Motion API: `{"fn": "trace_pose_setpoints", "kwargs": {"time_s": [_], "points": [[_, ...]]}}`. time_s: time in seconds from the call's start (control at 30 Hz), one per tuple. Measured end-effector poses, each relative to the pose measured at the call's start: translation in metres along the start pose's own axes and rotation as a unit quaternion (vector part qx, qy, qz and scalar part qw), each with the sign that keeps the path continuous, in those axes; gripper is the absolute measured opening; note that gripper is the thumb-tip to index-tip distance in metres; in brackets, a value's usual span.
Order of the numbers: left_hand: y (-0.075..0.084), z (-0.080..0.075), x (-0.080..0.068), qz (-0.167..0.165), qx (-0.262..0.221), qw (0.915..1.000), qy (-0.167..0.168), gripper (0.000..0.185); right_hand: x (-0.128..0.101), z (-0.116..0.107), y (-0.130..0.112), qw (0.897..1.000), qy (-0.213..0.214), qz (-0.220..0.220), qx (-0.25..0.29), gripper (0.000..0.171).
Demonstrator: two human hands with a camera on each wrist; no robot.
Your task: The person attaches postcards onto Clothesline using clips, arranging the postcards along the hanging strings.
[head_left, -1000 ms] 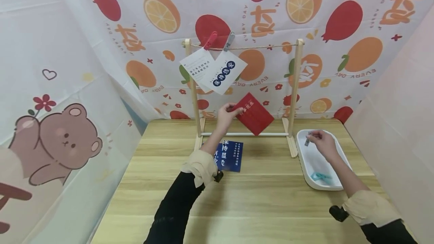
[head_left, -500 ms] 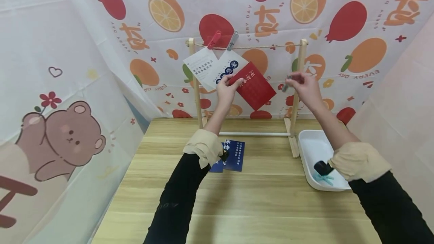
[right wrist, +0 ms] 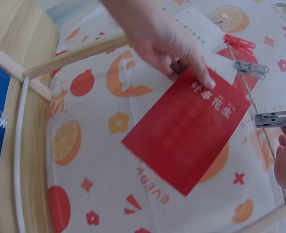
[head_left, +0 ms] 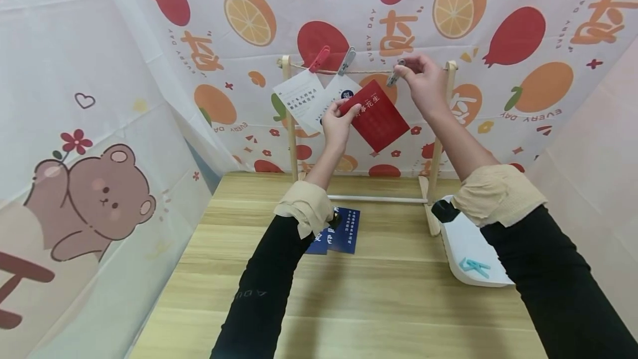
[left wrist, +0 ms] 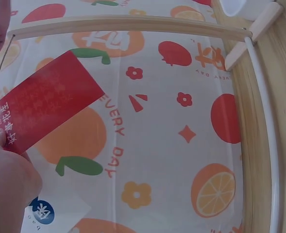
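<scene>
Wooden table (head_left: 399,303), pale yellowish grain. Behind it hangs a white backdrop (head_left: 349,21) printed with oranges (head_left: 250,17) and red fruit (head_left: 515,37). Left: pale creased sheet (head_left: 50,60), brown cartoon bear (head_left: 117,187). Right: pinkish sheet (head_left: 588,143). Light even; shadows (head_left: 311,303) on tabletop soft.

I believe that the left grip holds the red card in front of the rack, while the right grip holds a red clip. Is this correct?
Not entirely: the right grip holds a grey clip, not a red one, as the right wrist view shows. The left grip does hold the red card in front of the rack.
</scene>
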State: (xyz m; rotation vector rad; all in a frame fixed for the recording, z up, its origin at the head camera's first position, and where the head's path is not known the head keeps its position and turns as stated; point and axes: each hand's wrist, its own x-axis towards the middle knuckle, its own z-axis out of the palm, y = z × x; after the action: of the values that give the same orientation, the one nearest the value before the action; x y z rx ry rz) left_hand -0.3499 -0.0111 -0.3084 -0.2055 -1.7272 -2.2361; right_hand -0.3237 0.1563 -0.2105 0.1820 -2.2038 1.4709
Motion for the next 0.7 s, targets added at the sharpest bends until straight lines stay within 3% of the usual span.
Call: {"fn": "trace_pose_setpoints", "kwargs": {"time_s": [0.27,0.47,0.7], "points": [[-0.002,0.003,0.001,0.014,0.001,0.9999,0.008,0.028,0.015,0.012,-0.016,0.994,0.010,0.050,0.101,0.032],[0.001,0.006,0.001,0.007,0.004,0.9999,0.015,0.030,0.017,0.018,-0.022,0.990,0.016,0.084,0.110,0.029],[0.002,0.011,0.004,0.004,0.017,0.9997,0.017,0.030,0.016,0.020,-0.025,0.986,0.025,0.089,0.139,0.027]]}}
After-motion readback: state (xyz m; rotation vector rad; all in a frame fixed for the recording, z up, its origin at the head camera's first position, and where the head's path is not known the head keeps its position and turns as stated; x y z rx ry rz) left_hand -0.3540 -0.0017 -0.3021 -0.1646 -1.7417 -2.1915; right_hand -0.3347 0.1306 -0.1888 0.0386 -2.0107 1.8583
